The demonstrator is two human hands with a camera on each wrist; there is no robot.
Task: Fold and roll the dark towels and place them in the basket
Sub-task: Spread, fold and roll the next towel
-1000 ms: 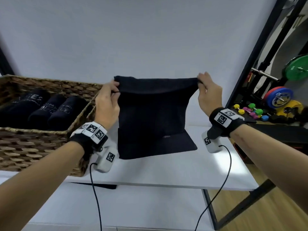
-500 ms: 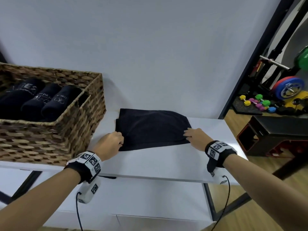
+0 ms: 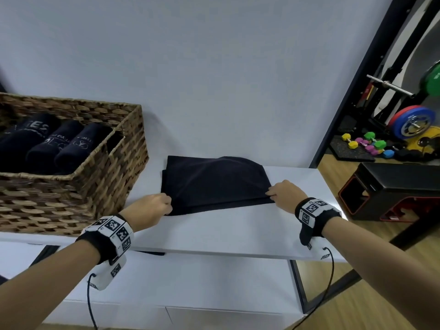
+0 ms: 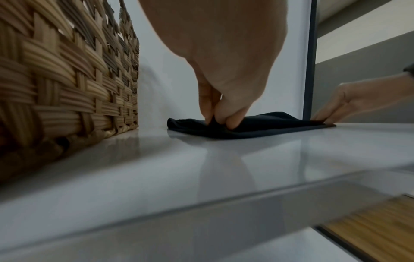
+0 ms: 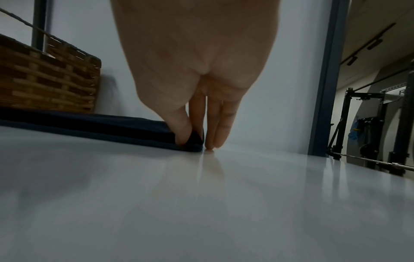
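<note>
A dark towel (image 3: 214, 182) lies folded flat on the white table (image 3: 228, 234), right of the wicker basket (image 3: 100, 177). My left hand (image 3: 164, 206) pinches its near left corner, seen close in the left wrist view as fingertips (image 4: 233, 122) nipping the towel (image 4: 268, 125). My right hand (image 3: 273, 194) pinches the near right corner; in the right wrist view the thumb (image 5: 183, 131) presses the towel's corner (image 5: 192, 141) against the fingers. Three rolled dark towels (image 3: 47, 144) lie side by side in the basket.
The basket (image 4: 67, 79) stands close to my left hand on the table's left part. A wall rises right behind the towel. Beyond the table's right end are a black box (image 3: 395, 186), weight plates (image 3: 414, 120) and small coloured dumbbells (image 3: 366, 144) on the floor.
The towel hung upright between both hands a second ago; it has been laid down folded on the table. Both hands came down with it and still pinch its near corners.
</note>
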